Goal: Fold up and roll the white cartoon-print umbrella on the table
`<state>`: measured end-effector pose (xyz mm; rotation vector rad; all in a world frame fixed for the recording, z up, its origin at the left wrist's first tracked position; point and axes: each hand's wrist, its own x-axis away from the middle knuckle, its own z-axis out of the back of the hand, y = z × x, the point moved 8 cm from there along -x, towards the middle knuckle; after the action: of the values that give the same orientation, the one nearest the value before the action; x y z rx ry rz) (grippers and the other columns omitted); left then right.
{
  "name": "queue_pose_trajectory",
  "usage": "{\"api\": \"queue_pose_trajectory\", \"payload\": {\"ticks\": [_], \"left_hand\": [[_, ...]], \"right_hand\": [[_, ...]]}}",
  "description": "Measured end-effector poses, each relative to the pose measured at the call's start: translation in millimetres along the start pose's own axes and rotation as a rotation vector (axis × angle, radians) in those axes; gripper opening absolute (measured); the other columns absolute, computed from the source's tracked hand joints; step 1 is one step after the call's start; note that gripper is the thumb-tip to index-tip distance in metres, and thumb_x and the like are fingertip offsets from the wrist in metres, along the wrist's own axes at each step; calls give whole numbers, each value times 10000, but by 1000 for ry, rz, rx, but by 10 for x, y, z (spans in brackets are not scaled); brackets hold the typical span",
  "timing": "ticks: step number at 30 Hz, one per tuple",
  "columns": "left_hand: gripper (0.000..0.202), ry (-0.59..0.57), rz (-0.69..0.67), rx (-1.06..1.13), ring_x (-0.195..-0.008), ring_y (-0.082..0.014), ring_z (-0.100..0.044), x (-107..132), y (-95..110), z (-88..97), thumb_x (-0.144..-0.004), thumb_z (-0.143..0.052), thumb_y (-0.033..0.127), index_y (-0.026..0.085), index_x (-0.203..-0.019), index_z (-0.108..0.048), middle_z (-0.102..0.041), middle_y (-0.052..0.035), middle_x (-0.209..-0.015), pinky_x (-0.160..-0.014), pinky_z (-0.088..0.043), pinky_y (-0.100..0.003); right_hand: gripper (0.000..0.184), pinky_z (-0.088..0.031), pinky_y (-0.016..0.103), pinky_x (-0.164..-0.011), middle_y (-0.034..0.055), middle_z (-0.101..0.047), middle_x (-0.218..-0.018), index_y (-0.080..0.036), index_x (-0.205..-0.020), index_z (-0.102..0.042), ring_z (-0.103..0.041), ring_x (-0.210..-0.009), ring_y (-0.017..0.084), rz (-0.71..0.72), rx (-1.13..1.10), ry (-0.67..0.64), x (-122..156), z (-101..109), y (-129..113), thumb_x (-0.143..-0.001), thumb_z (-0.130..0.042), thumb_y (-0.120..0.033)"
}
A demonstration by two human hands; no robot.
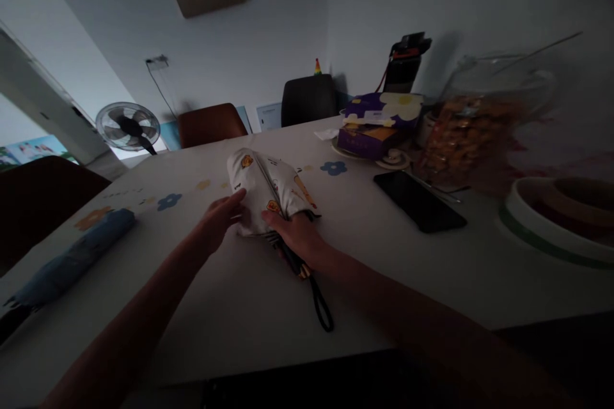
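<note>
A white folding umbrella [261, 188] with small orange and black prints lies collapsed on the table, its canopy loosely folded. Its dark handle [293, 262] points toward me and ends in a black wrist loop [322, 310]. My right hand [300, 236] grips the umbrella near the handle, thumb on top of the cloth; its other fingers are mostly hidden. At the canopy's left edge is my left hand [223, 220], its fingers stretched out against or just beside the cloth. Farther left lies a rolled blue umbrella [77, 262].
On the right of the white table [206, 300] are a black phone [417, 199], a purple tissue pack [378, 121], a glass jug [474, 128] of brown pieces and a white-green bowl [551, 223]. Chairs [211, 124] and a fan [128, 126] stand beyond.
</note>
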<state>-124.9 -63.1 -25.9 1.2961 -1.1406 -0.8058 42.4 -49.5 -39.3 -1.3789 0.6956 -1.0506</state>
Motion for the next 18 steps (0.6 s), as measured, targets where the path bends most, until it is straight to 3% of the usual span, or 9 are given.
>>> {"api": "queue_pose_trajectory", "payload": {"ticks": [4,9,13,15,18], "left_hand": [[416,-88,123,72,-754,-233,-660,-91,-34,-271,-674,-684,426,121,-956,-654,-694,-105,-806,-655,-543,-321],[379,-124,199,62,-712,-242,-665,-67,-63,-388,-687,-687,329,98,-984,-647,-694,-134,-820,-598,-556,-320],[344,-81,200,85,-660,-231,-663,-77,-108,-409,-667,-696,243,77,-963,-646,-694,-134,-781,-585,-558,-314],[319,-35,207,101,-619,-221,-657,-105,-152,-385,-652,-692,210,70,-935,-646,-693,-128,-755,-578,-558,-316],[282,42,195,90,-534,-198,-633,-141,-191,-293,-633,-687,204,64,-874,-647,-685,-110,-694,-537,-550,-304]], "right_hand": [[493,-436,351,-910,92,-627,-1056,-197,-1108,-577,-553,-1072,260,185,72,81,3,60,-151,-739,-603,-523],[531,-279,378,-1051,76,-509,-1272,-236,-1206,-507,-346,-1283,271,242,141,124,-15,89,-207,-742,-622,-467],[515,-233,372,-1072,60,-563,-1196,-256,-1163,-524,-300,-1310,252,275,108,132,-45,104,-205,-714,-649,-475],[468,-322,347,-1016,75,-615,-1079,-237,-1086,-567,-386,-1255,254,235,53,110,-78,91,-142,-706,-648,-498],[464,-479,299,-787,99,-652,-866,-181,-992,-598,-596,-984,246,38,-80,-3,-139,2,53,-751,-559,-575]]}}
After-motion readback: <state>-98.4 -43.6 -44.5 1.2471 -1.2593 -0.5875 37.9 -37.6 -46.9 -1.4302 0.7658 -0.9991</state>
